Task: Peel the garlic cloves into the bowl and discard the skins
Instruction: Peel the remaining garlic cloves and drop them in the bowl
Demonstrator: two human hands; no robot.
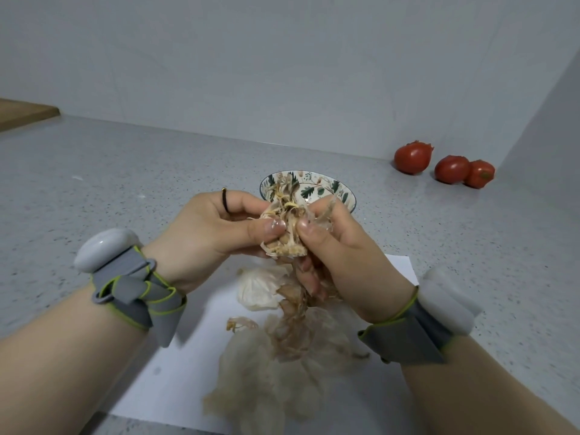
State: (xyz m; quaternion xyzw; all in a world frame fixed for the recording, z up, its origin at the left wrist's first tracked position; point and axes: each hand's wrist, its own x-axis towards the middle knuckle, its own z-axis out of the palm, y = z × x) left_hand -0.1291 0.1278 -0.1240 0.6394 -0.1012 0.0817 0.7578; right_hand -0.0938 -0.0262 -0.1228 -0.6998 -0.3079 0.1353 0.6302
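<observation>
Papery skins, heaped on white paper beneath both hands, apparently to catch waste; garlic head, pinched either side by left hand and right hand for prying apart, just short of bowl beyond them.

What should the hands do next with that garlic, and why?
Probably pry the garlic head apart with both thumbs to free a clove. The left hand and right hand both pinch it, its papery skin still on, near the bowl.
</observation>
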